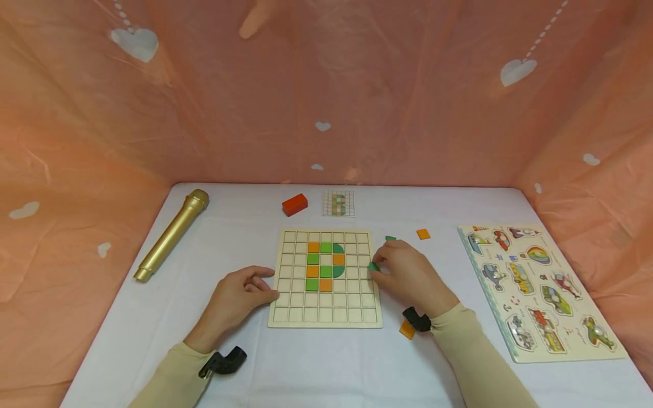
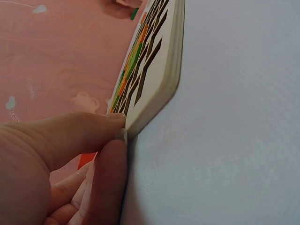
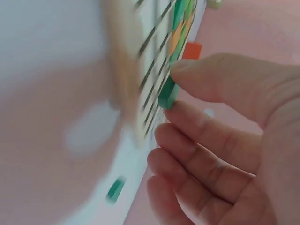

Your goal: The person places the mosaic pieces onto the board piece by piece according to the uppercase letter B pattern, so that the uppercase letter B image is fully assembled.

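A square wooden grid board (image 1: 326,321) lies on the white table, with green and orange square tiles and green rounded tiles (image 1: 338,271) set in its middle cells. My left hand (image 1: 229,303) is at the board's left side, thumb and fingertips touching its edge. Over the right edge of the board, my right hand (image 1: 408,275) pinches a small green tile (image 3: 167,93) between thumb and index finger, the other fingers loosely bent. Another green tile (image 1: 390,238) lies just beyond that hand. One orange tile (image 1: 423,233) is farther right; a second orange tile (image 1: 407,330) is partly covered by the wrist camera.
Behind the board are a red block (image 1: 295,205) and a small card (image 1: 338,203) with a printed grid pattern. A gold microphone (image 1: 172,235) lies at the left. On the right is a picture puzzle board (image 1: 541,292). Pink curtains (image 1: 326,90) surround the table.
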A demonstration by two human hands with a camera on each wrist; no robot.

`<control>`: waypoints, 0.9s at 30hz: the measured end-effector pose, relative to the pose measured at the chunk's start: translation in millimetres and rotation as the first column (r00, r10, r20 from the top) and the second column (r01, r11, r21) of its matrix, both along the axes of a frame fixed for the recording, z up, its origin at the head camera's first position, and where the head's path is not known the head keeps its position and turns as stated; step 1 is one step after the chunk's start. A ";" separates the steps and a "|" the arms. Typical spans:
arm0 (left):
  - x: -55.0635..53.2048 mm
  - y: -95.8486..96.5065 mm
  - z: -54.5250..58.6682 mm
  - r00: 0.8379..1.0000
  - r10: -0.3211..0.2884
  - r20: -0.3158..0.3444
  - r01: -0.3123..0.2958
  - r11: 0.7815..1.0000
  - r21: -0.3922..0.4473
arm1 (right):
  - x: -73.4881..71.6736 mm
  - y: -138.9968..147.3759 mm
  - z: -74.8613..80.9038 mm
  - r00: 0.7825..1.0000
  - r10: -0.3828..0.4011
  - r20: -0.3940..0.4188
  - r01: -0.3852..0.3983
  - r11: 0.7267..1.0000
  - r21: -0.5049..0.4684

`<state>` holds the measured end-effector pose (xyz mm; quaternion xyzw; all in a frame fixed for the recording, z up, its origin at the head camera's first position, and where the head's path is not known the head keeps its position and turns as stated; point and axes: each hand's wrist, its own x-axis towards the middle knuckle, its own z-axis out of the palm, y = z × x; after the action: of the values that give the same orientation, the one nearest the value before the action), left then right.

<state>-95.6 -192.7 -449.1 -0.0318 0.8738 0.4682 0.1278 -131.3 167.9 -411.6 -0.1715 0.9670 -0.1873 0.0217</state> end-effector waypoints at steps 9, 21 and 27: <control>0.1 -0.5 -1.7 1.000 0.000 0.003 0.000 1.000 0.003 | 2.6 -47.5 -0.8 0.991 0.132 -0.033 -0.131 0.991 0.014; -0.6 -0.5 -0.3 1.000 -0.006 0.002 0.006 1.000 0.007 | 11.0 -60.6 -6.9 0.978 0.194 -0.074 -0.191 0.981 0.038; -0.1 -1.1 -1.8 1.000 -0.004 -0.001 0.004 1.000 0.001 | 11.6 -62.3 -7.9 0.980 0.188 -0.060 -0.185 0.982 0.049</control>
<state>-95.7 -193.8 -450.9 -0.0299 0.8736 0.4684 0.1283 -119.7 105.5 -419.5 -0.2667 0.9506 -0.1581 0.0119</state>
